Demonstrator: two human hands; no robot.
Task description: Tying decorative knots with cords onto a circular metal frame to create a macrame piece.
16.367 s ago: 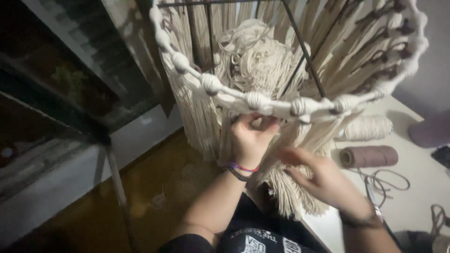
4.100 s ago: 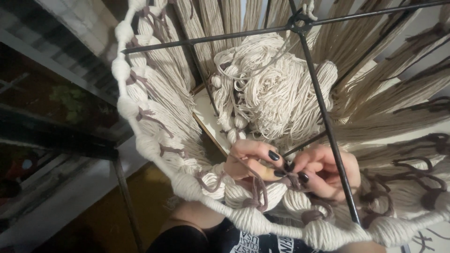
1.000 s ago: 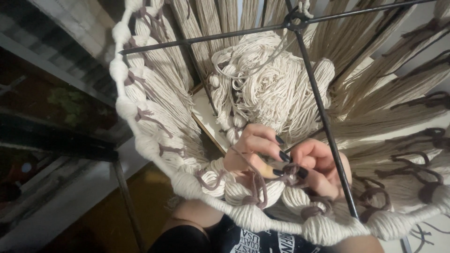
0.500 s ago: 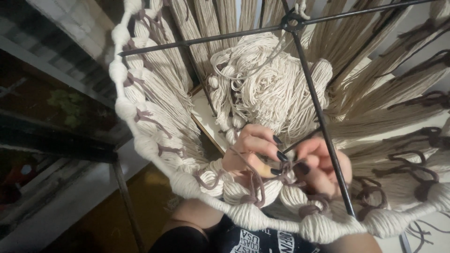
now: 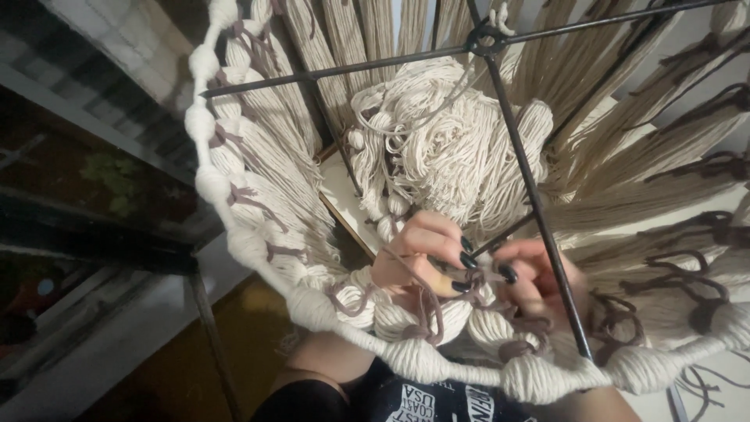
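Both hands, left hand (image 5: 418, 258) and right hand (image 5: 539, 277), pinch brown yarn (image 5: 426, 301) inside cream fringe (image 5: 266, 203).

Two hands (image 5: 476, 273) (one macramé frame (image 5: 539, 195))

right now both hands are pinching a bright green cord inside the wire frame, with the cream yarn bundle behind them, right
Not quite: the cord is dull brown, not bright green. The head view shows the left hand and right hand pinching it inside the wire frame, with the cream yarn bundle behind.
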